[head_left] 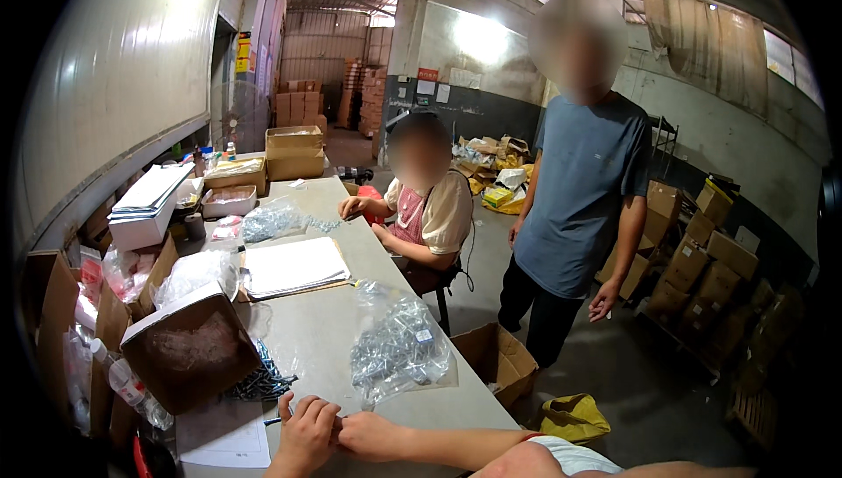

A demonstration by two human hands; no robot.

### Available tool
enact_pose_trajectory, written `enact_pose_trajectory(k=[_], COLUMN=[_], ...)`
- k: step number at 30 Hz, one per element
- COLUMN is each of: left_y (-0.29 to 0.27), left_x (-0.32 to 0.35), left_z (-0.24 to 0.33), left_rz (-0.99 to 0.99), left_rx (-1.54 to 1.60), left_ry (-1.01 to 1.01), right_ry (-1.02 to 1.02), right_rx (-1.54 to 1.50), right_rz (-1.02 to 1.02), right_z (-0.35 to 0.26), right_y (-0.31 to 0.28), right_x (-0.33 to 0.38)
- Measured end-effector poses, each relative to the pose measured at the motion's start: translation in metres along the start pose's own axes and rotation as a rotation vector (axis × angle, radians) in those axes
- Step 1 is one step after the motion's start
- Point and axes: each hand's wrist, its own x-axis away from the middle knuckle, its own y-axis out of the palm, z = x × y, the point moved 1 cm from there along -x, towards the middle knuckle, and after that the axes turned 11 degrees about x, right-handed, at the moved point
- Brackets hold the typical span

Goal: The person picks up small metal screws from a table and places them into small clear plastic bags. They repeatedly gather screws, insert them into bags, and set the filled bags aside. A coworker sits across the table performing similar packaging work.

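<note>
Bare forearms and hands — a white short sleeve [570, 456] at the right shoulder.

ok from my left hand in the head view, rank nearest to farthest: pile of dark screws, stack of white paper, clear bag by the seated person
From the left hand:
1. pile of dark screws, just up-left of it.
2. stack of white paper, mid-table.
3. clear bag, farther up the table, beside the seated person.

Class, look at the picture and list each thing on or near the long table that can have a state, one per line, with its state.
Left hand: on the table edge, fingers curled, touching the right hand.
Right hand: closed, resting on the table.
Clear bag of metal parts: lying flat, full.
Brown box: open, tipped on its side.
Loose screws: piled beside the box.
Paper stack: lying flat.
Floor carton: open.
</note>
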Motion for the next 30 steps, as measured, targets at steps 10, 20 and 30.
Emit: enact_pose_trajectory(k=[10,20,30], left_y=[0.001,0.002,0.008], left_x=[-0.002,-0.001,0.006], left_z=[0.007,0.004,-0.019], left_rz=[0.036,-0.016,0.089], left_rx=[-0.042,0.04,0.188], left_ry=[0.026,0.026,-0.068], right_ry=[0.033,0.029,0.024], right_rx=[-0.021,0.04,-0.216], right_rz=[-0.033,-0.04,-0.043], right_z=[0.003,0.004,-0.005], right_y=[0.01,0.014,-0.056], right_x=[0.002,0.005,-0.006])
